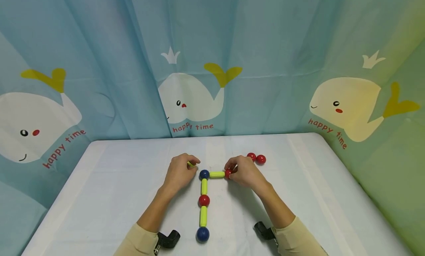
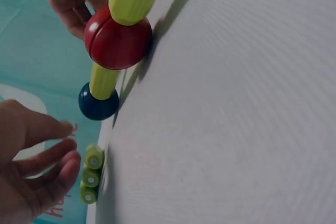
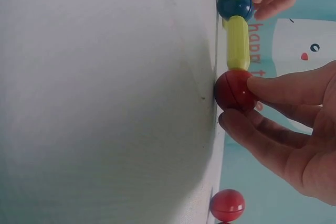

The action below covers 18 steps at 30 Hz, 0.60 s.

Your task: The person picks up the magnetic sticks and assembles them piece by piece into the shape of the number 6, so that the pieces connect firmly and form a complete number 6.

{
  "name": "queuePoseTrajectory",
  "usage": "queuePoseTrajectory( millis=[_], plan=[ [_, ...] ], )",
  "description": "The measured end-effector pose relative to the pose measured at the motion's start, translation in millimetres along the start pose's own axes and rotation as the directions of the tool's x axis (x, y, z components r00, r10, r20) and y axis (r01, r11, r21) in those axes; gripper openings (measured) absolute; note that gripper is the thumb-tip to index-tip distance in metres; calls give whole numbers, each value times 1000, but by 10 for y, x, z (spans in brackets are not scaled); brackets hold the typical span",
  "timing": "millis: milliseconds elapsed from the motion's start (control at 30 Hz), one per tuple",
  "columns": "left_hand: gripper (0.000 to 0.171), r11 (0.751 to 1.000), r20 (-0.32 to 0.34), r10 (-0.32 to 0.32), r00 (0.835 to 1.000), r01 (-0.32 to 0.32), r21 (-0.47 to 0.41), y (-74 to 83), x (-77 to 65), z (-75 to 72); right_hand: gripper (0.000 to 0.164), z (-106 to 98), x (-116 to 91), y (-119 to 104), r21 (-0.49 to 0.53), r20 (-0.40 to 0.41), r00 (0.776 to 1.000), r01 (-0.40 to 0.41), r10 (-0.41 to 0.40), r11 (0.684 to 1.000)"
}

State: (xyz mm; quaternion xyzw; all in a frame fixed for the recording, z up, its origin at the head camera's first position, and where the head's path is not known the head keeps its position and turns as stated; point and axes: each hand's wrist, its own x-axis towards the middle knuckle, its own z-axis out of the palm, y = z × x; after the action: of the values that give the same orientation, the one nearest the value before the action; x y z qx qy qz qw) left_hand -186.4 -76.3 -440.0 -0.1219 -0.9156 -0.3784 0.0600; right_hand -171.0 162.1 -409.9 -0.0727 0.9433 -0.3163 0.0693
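My right hand (image 1: pixel 245 172) pinches a red ball (image 3: pixel 231 92) between thumb and fingers. That ball touches the end of a yellow-green rod (image 1: pixel 217 174), whose other end meets a blue ball (image 1: pixel 204 174). From there a rod (image 1: pixel 204 187), a red ball (image 1: pixel 204 200), another rod (image 1: pixel 203 216) and a blue ball (image 1: pixel 203 234) run toward the near edge. My left hand (image 2: pixel 37 163) holds nothing, its fingers loosely bent and thumb apart. Close beside its fingertips lie three yellow-green rods (image 2: pixel 91 177), mostly hidden by the hand in the head view.
Two loose red balls (image 1: pixel 261 159) sit behind my right hand. The white table (image 1: pixel 116 197) backs onto a blue curtain (image 1: pixel 265 34) with whale prints. Black wrist-worn devices (image 1: pixel 168 239) hang below both forearms.
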Motion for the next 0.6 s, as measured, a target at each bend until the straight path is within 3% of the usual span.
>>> queuePoseTrajectory(
  millis=[233, 600],
  plan=[
    [18, 992, -49, -40, 998, 46, 117, -20, -3, 22, 17, 8, -2, -6, 0, 0, 1000, -13, 13, 1000],
    [24, 987, -64, -36, 997, 46, 155, -30, 9, 58, 17, 7, -5, -10, -6, 3, 1000, -18, 18, 1000]
  ],
)
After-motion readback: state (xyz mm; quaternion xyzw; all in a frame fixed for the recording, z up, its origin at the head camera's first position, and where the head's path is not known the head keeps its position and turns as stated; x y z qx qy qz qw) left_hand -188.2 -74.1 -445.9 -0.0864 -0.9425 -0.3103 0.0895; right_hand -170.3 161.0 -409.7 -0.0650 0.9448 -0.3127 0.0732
